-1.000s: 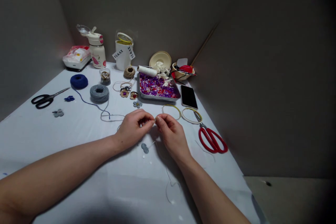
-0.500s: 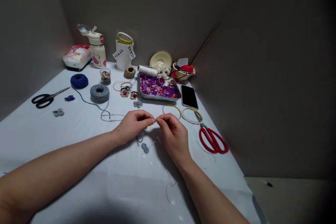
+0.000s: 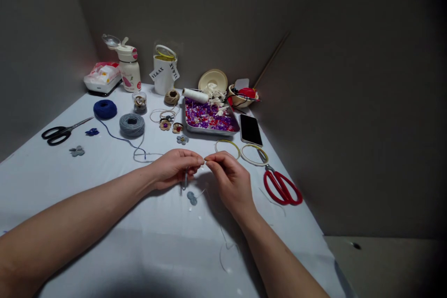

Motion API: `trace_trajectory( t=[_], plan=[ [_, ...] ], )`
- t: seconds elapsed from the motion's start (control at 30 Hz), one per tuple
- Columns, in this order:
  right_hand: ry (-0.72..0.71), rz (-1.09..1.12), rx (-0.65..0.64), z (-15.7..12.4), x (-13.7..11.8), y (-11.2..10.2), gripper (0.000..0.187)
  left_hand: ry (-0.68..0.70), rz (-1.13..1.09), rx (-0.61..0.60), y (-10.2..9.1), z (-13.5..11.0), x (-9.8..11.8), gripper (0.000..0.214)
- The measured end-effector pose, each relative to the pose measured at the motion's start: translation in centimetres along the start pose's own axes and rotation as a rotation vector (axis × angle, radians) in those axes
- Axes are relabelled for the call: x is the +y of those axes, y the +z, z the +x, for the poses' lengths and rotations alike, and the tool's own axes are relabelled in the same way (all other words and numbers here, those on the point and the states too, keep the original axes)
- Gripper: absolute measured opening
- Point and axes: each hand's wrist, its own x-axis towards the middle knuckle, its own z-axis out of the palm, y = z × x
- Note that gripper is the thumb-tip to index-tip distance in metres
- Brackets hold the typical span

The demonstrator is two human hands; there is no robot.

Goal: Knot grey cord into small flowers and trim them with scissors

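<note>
My left hand (image 3: 174,167) and my right hand (image 3: 228,178) meet fingertip to fingertip above the white table (image 3: 104,205). Both are pinched shut on something small and thin between them; I cannot make out what. A thin grey strand hangs from the left hand's fingers down to a small grey crochet flower (image 3: 192,198) lying on the cloth just below. A loose pale thread (image 3: 225,247) curls on the table beside my right forearm.
Red scissors (image 3: 281,188) and two rings (image 3: 240,150) lie right of my hands. Behind are a bead tray (image 3: 210,118), a phone (image 3: 250,129), grey yarn (image 3: 132,124), blue yarn (image 3: 105,109), black scissors (image 3: 59,132), a bottle (image 3: 129,67) and a white cup (image 3: 164,72).
Both hands stayed pinched together and shifted slightly. A grey strand now hangs lower from the left hand's fingers toward the grey flower.
</note>
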Motion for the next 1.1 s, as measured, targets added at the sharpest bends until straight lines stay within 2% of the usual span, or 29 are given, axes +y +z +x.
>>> trace_trajectory(
  t=[0.13,0.33,0.67,0.9,1.1],
  plan=[
    [0.148,0.114,-0.049,0.24,0.45,-0.16,0.009,-0.012,-0.049,-0.004,-0.15,0.14,0.01,0.018],
    [0.154,0.114,-0.13,0.34,0.28,-0.36,0.013,-0.05,-0.04,-0.017,-0.33,0.21,-0.07,0.021],
    [0.027,-0.052,-0.177,0.49,0.35,-0.66,0.01,-0.038,0.02,0.007,-0.27,0.18,-0.11,0.021],
    [-0.083,-0.17,-0.171,0.53,0.56,-0.91,0.011,-0.054,0.059,-0.033,-0.43,0.01,-0.06,0.025],
    [-0.172,-0.276,-0.2,0.41,0.46,-1.02,0.011,-0.07,0.044,-0.059,-0.36,0.01,-0.07,0.015]
  ],
)
